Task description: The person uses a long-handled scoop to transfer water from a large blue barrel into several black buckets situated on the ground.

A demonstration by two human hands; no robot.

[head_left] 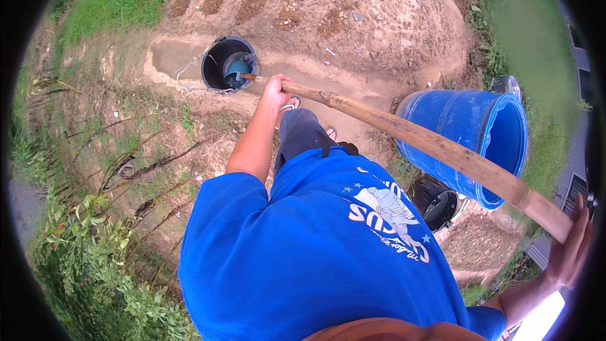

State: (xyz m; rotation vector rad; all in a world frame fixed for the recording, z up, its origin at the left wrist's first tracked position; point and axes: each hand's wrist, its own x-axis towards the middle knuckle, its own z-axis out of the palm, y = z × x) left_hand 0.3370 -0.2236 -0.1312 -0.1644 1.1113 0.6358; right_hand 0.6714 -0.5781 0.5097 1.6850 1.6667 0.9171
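Observation:
A long bamboo pole slants across in front of me, from the upper left down to the lower right. At its far end is a blue scoop, which sits inside a black bucket on the wet ground. My left hand is closed around the pole's thinner part, close to the bucket. Out at the right edge, my right hand grips the thick near end, its fingers wrapped over the bamboo. The scoop's underside and the bucket's bottom are partly hidden.
A large blue barrel stands tilted at the right, mouth toward the right, beneath the pole. Beside it is a second dark bucket. Beyond lies a soil bed with furrows. Leafy plants and dry stalks cover the left.

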